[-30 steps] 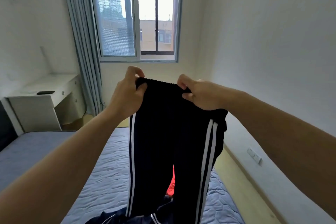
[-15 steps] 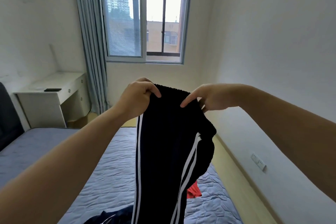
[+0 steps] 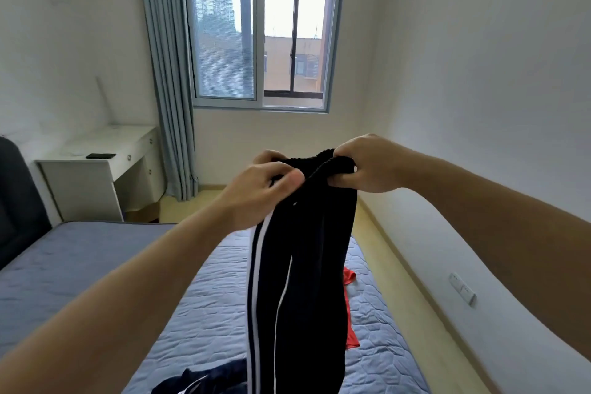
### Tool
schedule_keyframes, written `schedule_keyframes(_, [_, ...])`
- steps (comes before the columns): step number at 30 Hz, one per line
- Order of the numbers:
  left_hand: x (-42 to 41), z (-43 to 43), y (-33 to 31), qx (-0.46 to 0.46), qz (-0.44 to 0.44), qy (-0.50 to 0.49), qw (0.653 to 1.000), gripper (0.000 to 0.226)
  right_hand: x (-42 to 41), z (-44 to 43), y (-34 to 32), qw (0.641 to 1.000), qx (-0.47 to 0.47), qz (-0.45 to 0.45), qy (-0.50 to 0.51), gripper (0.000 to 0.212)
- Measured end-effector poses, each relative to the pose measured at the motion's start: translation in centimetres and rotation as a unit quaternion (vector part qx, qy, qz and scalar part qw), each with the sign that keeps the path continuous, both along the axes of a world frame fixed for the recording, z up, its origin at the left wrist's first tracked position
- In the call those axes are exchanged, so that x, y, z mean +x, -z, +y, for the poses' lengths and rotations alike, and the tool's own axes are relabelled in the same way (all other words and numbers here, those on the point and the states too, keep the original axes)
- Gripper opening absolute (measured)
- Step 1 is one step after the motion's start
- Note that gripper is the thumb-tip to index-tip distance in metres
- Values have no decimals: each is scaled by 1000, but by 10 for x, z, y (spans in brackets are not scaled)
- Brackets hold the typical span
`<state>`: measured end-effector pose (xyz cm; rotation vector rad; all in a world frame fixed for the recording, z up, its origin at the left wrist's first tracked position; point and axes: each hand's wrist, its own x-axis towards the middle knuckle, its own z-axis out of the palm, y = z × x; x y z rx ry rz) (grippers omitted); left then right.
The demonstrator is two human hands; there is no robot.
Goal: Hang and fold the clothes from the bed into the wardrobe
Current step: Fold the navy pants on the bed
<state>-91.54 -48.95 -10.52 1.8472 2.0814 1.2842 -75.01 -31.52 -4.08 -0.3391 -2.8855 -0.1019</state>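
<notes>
Black track pants (image 3: 300,281) with white side stripes hang in the air over the bed (image 3: 96,253), folded lengthwise so both legs lie together. My left hand (image 3: 265,182) pinches the left end of the elastic waistband. My right hand (image 3: 364,163) grips the waistband's right end, close beside the left hand. A red garment (image 3: 350,313) lies on the bed, partly hidden behind the pants. A dark navy garment (image 3: 208,377) with white trim lies at the bed's near edge. The wardrobe is out of view.
A white desk (image 3: 105,169) with a dark phone on it stands at the left, beside blue curtains (image 3: 169,89) and a window (image 3: 262,32). A strip of wooden floor (image 3: 409,265) runs between the bed and the right wall. A dark headboard (image 3: 16,195) is at far left.
My hands have come together, bringing the two waistband ends side by side, so the pants now hang folded in half lengthwise. The view has shifted a little to the right.
</notes>
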Motion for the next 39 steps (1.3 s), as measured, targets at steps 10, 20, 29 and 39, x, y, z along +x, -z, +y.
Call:
schedule_keyframes(10, [5, 28, 6, -11, -108, -38, 993, 24, 11, 11, -5, 996, -90, -18, 15, 26])
schedule_keyframes(20, [24, 60, -32, -46, 19, 30, 998, 32, 46, 27, -19, 996, -40, -49, 69, 29])
schedule_keyframes(29, [33, 101, -49, -6, 52, 50, 997, 17, 76, 59, -30, 994, -25, -26, 108, 34])
schedule_keyframes(39, [62, 153, -55, 28, -49, 69, 996, 26, 109, 116, -14, 893, -401, 204, 24, 46])
